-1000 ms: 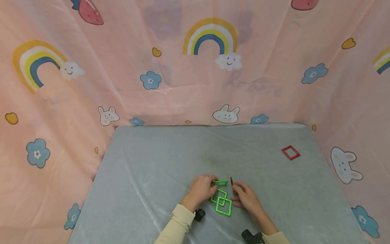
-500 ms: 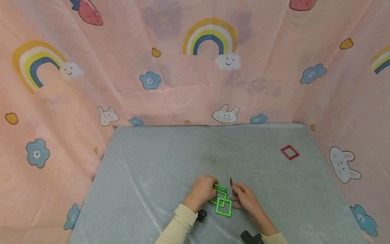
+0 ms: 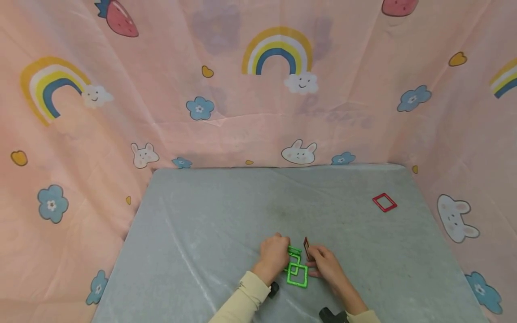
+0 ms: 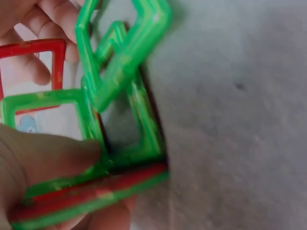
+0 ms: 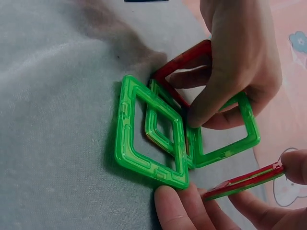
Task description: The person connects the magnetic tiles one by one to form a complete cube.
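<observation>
My left hand (image 3: 274,255) grips upright square magnetic tiles, one green (image 5: 249,124) and one red (image 5: 175,64); its thumb lies against the green frame in the left wrist view. These stand at the edges of a green tile (image 4: 151,122) lying on the cloth. Another green tile (image 3: 296,285) overlaps that one at a slant, nearer the person. To the right, my right hand (image 3: 327,264) pinches a red-and-green tile (image 5: 244,182) on edge between thumb and fingers, apart from the others. Its lower fingertips (image 5: 172,213) are close to the slanted tile; contact is unclear.
A lone red square tile (image 3: 384,210) lies flat toward the far right of the grey cloth-covered table (image 3: 218,202). A pink patterned curtain (image 3: 161,89) hangs behind and along both sides. Black wrist cameras (image 3: 333,315) sit at both wrists.
My left hand has shifted slightly right and turned over the tiles, and the upright green tile has moved down to the tile lying below. The right hand has barely moved, keeping its tile.
</observation>
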`<state>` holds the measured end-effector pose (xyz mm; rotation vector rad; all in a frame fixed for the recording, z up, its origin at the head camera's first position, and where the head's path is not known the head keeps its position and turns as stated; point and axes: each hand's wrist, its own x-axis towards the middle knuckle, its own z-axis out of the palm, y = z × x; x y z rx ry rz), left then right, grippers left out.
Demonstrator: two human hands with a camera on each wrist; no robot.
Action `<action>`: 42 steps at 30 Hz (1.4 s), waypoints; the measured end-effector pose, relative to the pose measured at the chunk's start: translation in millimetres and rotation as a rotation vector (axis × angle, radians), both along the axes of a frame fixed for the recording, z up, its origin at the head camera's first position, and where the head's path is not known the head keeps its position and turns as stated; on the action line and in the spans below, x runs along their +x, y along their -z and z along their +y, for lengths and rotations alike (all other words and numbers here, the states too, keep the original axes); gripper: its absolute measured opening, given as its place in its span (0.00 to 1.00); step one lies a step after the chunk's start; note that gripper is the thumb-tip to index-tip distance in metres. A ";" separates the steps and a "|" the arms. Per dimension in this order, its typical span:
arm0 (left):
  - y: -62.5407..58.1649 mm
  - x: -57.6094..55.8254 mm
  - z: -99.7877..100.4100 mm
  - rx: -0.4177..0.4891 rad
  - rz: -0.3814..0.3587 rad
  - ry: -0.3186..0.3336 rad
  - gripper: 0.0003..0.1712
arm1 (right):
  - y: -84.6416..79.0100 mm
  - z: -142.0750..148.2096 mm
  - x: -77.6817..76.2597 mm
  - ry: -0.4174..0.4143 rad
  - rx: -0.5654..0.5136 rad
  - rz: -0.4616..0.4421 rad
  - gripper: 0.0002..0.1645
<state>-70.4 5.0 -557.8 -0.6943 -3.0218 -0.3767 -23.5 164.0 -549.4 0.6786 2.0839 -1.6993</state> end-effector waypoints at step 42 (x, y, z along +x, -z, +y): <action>-27.6 -15.3 -11.5 0.162 -0.263 -0.001 0.09 | -7.7 -6.4 8.9 -0.317 0.504 0.163 0.24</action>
